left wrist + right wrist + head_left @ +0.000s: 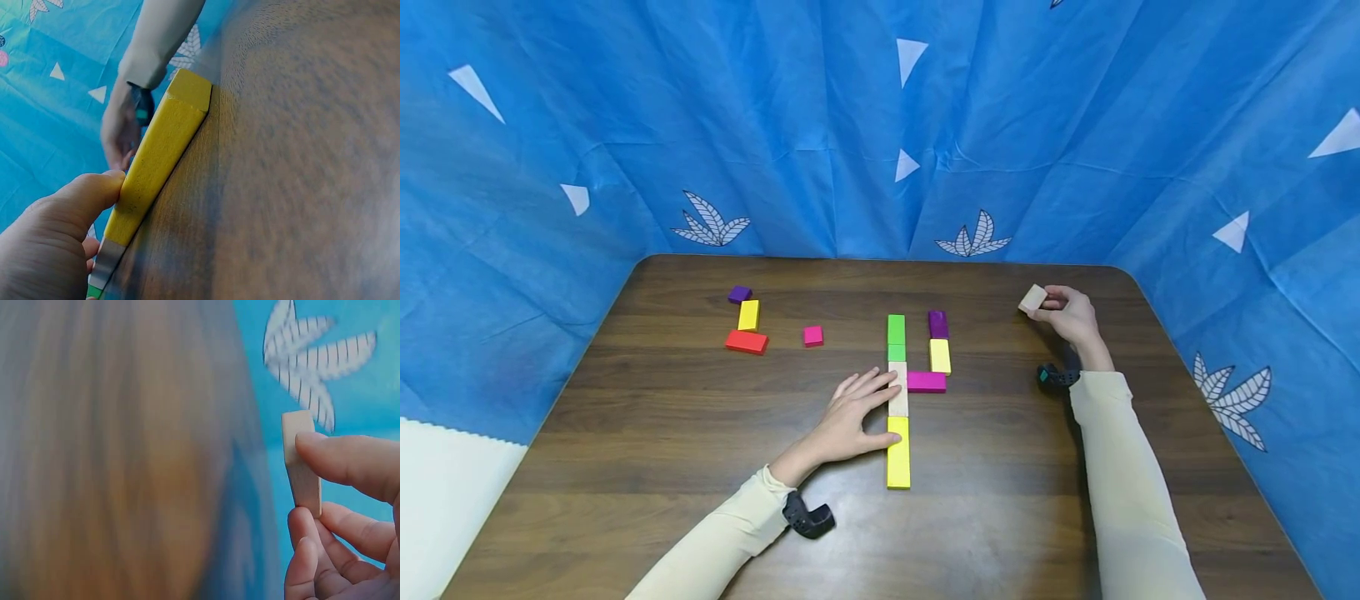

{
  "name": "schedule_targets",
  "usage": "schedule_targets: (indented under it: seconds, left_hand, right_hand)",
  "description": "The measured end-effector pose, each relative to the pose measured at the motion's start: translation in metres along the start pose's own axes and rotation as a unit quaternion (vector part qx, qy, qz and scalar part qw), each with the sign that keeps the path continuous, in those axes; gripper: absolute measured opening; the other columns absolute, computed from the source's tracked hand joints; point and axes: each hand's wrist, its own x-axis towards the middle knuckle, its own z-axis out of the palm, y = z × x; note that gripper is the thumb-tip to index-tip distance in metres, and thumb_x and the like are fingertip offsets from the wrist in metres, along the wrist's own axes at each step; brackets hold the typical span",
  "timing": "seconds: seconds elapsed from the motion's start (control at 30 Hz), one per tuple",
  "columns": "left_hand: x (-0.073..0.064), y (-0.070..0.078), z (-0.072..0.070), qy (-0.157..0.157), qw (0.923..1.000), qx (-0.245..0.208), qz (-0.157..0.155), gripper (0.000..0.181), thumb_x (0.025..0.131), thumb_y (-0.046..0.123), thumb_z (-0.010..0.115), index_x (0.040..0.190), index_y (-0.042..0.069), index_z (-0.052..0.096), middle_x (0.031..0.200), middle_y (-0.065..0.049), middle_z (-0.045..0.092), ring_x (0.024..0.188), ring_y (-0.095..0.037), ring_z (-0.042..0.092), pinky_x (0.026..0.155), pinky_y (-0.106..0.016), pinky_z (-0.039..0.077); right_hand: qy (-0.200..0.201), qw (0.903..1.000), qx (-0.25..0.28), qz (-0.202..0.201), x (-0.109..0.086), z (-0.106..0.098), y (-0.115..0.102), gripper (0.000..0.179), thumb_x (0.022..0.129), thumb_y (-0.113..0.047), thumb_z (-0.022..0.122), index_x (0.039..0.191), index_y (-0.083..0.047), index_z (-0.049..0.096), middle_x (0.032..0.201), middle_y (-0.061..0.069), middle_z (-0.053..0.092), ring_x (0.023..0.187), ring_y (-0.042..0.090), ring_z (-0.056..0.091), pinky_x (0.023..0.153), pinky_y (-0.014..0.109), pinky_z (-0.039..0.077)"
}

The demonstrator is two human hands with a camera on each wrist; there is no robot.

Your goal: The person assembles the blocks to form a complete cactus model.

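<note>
At the right of the table, my right hand [1070, 317] pinches a plain wooden block [1032, 299] between thumb and fingers. The right wrist view shows that wooden block [302, 459] with the thumb on one side. My left hand [850, 419] lies spread beside a straight column of blocks. Its fingertips touch a pale wooden block [898, 400], and its thumb touches the long yellow block [898, 462]. Two green blocks [897, 330] continue the column at the far end. A magenta block [927, 382] sticks out rightward, with a pale yellow block [940, 357] and a purple block [938, 324] beyond it.
On the left stand a red block [747, 342], a yellow block [748, 316] and a small purple block [740, 294], close together. A pink cube [813, 336] sits alone between the groups. Blue cloth [850, 125] hangs behind the brown table [647, 467].
</note>
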Motion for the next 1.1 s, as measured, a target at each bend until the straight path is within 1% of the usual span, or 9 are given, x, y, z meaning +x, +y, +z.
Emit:
schedule_targets:
  seconds: [0.17, 0.37, 0.57, 0.77, 0.97, 1.1]
  left_hand:
    - [0.000, -0.001, 0.000, 0.002, 1.0000, 0.000, 0.002, 0.073, 0.080, 0.045, 0.074, 0.140, 0.009, 0.054, 0.153, -0.006, 0.044, 0.146, -0.034, 0.031, 0.117, -0.058, 0.020]
    - [0.000, -0.001, 0.000, -0.004, 1.0000, 0.003, -0.004, 0.073, 0.080, 0.046, 0.073, 0.141, 0.011, 0.053, 0.154, -0.004, 0.042, 0.147, -0.031, 0.029, 0.118, -0.057, 0.019]
    - [-0.001, -0.003, 0.002, 0.000, 0.9999, 0.012, 0.005, 0.072, 0.081, 0.047, 0.073, 0.141, 0.011, 0.054, 0.153, -0.004, 0.043, 0.146, -0.032, 0.031, 0.117, -0.058, 0.021]
    - [0.000, -0.002, 0.001, -0.004, 0.9999, 0.010, 0.000, 0.073, 0.081, 0.048, 0.072, 0.141, 0.012, 0.053, 0.154, -0.003, 0.042, 0.147, -0.031, 0.030, 0.117, -0.057, 0.020]
    - [0.000, -0.001, 0.001, -0.001, 0.9999, 0.010, 0.003, 0.073, 0.080, 0.047, 0.073, 0.141, 0.012, 0.053, 0.154, -0.004, 0.043, 0.146, -0.032, 0.031, 0.117, -0.058, 0.021]
    - [-0.001, -0.001, 0.001, 0.001, 0.9999, 0.010, 0.004, 0.073, 0.080, 0.047, 0.073, 0.141, 0.011, 0.054, 0.153, -0.004, 0.044, 0.146, -0.033, 0.032, 0.116, -0.058, 0.022]
  right_hand:
    - [-0.031, 0.9987, 0.011, -0.039, 0.007, 0.025, -0.036, 0.067, 0.085, -0.015, 0.075, 0.143, 0.000, 0.044, 0.136, 0.024, 0.053, 0.119, 0.037, 0.053, 0.096, 0.047, 0.048]
    - [-0.071, 0.9925, 0.021, -0.097, 0.012, 0.057, -0.076, 0.066, 0.083, -0.013, 0.076, 0.140, 0.001, 0.048, 0.132, 0.022, 0.055, 0.119, 0.036, 0.054, 0.096, 0.048, 0.047]
    - [-0.120, 0.9857, 0.022, -0.116, 0.011, 0.083, -0.108, 0.064, 0.081, -0.013, 0.077, 0.138, -0.002, 0.050, 0.128, 0.020, 0.057, 0.118, 0.034, 0.054, 0.098, 0.047, 0.046]
    - [-0.165, 0.9769, 0.014, -0.135, 0.013, 0.106, -0.124, 0.062, 0.080, -0.011, 0.078, 0.136, -0.003, 0.053, 0.125, 0.018, 0.060, 0.116, 0.032, 0.056, 0.097, 0.045, 0.049]
    - [-0.200, 0.9687, 0.005, -0.147, 0.015, 0.126, -0.133, 0.061, 0.079, -0.007, 0.079, 0.134, 0.000, 0.054, 0.121, 0.020, 0.062, 0.111, 0.031, 0.059, 0.091, 0.039, 0.052]
    - [-0.218, 0.9653, -0.008, -0.144, 0.017, 0.134, -0.136, 0.060, 0.079, -0.008, 0.079, 0.133, 0.000, 0.055, 0.120, 0.019, 0.063, 0.111, 0.030, 0.060, 0.094, 0.040, 0.051]
